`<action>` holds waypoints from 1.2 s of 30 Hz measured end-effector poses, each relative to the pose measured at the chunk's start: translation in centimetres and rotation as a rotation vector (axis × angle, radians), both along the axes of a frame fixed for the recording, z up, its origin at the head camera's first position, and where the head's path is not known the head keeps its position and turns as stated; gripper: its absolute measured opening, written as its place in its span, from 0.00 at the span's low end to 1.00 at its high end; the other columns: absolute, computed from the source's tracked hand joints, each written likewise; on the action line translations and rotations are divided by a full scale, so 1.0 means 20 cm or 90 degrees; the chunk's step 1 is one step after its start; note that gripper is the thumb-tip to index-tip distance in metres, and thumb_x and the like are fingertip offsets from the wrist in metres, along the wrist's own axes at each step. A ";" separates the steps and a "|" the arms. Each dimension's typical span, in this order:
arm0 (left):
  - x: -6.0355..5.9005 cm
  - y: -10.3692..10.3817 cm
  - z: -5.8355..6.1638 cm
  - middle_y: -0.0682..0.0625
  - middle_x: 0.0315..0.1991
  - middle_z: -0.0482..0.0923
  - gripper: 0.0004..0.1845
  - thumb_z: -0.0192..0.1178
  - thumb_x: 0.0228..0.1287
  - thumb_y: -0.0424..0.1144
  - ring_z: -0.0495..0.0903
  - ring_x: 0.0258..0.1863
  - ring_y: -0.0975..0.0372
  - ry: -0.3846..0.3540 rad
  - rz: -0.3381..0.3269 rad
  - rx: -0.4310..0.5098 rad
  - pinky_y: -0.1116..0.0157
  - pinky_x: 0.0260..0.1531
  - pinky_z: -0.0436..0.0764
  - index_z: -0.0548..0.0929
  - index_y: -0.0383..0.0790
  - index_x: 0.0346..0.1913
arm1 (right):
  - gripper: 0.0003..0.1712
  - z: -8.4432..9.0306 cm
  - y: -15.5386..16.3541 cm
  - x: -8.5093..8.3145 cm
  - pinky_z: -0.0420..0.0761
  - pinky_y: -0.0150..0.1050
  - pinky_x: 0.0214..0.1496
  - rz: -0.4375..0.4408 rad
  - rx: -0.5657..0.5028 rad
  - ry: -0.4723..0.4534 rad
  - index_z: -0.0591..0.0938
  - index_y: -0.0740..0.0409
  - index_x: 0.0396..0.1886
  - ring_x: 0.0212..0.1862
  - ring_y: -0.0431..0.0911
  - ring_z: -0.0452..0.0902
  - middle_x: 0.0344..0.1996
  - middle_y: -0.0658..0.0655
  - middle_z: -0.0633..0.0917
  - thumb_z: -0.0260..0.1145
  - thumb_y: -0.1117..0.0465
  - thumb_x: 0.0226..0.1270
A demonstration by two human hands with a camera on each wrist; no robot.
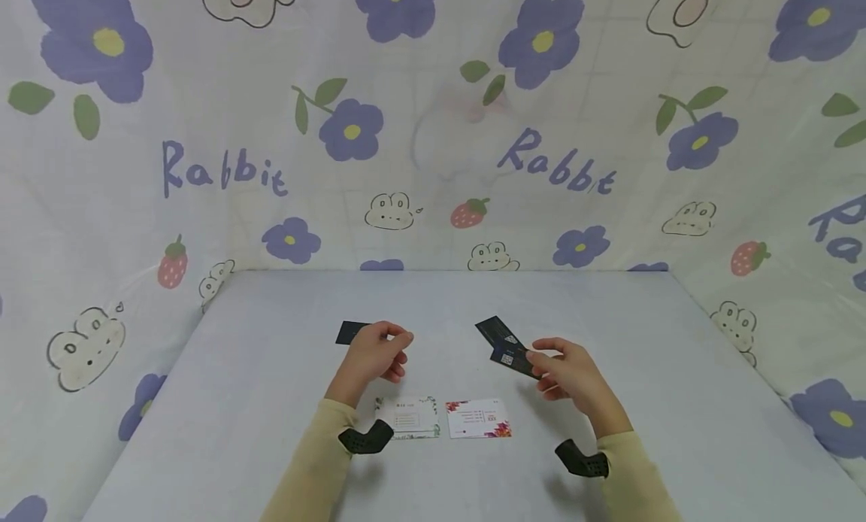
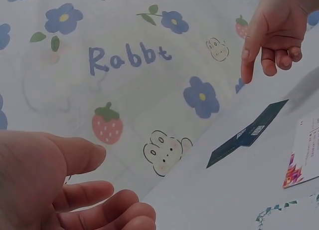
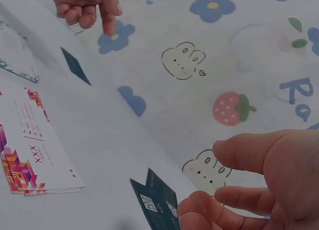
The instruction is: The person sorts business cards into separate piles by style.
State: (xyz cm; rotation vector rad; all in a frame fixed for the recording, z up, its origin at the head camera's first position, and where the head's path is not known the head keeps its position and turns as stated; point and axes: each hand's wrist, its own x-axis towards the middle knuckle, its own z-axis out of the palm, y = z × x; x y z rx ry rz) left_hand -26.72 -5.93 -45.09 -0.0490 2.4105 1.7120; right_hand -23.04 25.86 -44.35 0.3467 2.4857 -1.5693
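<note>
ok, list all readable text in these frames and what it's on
"Rabbit" — printed repeatedly in purple on the floral backdrop cloth.
"XXX" — red, on the white card with the colourful corner pattern; its smaller lines are too blurred to read.
Dark cards: a QR-like square and print, too small to read.
White card with teal border: print unreadable.

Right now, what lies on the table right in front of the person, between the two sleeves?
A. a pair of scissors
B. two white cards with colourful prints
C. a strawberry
B: two white cards with colourful prints lie side by side on the table.
</note>
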 end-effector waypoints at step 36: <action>-0.31 -0.49 -0.17 0.38 0.62 0.77 0.30 0.58 0.72 0.54 0.80 0.41 0.58 -0.036 0.129 -0.108 0.71 0.35 0.75 0.74 0.40 0.69 | 0.31 -0.13 -0.92 -0.50 0.88 0.41 0.44 0.119 -0.222 -0.046 0.68 0.65 0.71 0.44 0.53 0.88 0.58 0.73 0.81 0.64 0.56 0.75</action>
